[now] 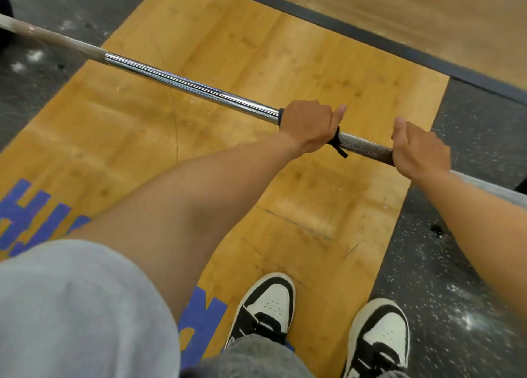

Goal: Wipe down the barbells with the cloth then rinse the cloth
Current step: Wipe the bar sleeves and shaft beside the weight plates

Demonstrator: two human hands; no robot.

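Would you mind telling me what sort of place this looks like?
Most likely a weightlifting gym: a steel barbell held over a wooden lifting platform, bordered by dark speckled rubber flooring.

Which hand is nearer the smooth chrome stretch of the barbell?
Left. The left hand grips the dark cloth around the barbell right where the chrome stretch ends; the right hand grips the bar farther along the rough section.

- wooden platform (256, 64): large blue painted letters (31, 215), cut off by the sleeve and frame edge, not readable as a word
- no other text, brand or number legible
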